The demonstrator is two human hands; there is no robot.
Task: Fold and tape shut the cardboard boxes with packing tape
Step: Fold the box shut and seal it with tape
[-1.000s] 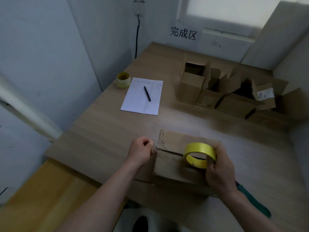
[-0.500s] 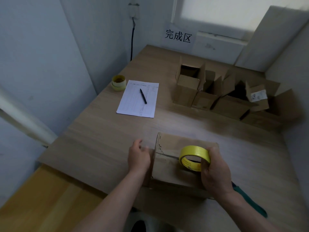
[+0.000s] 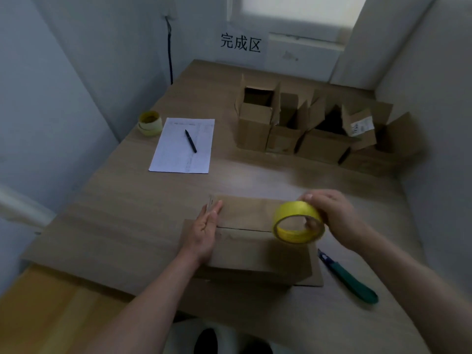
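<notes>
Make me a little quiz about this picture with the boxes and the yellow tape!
1. True or false: the right hand holds the yellow tape roll.
2. What lies on the sheet of paper? A) scissors B) a black pen C) a cup
3. Fill in: the left hand rests flat on the closed cardboard ____.

Key
1. True.
2. B, the black pen.
3. Box: the cardboard box nearest the person, its flaps folded shut.

5 cardboard boxes (image 3: pixel 255 238), 2 tape rolls (image 3: pixel 297 222), 1 pen (image 3: pixel 190 141), 1 sheet (image 3: pixel 182 146), 1 cutter (image 3: pixel 350 281).
</notes>
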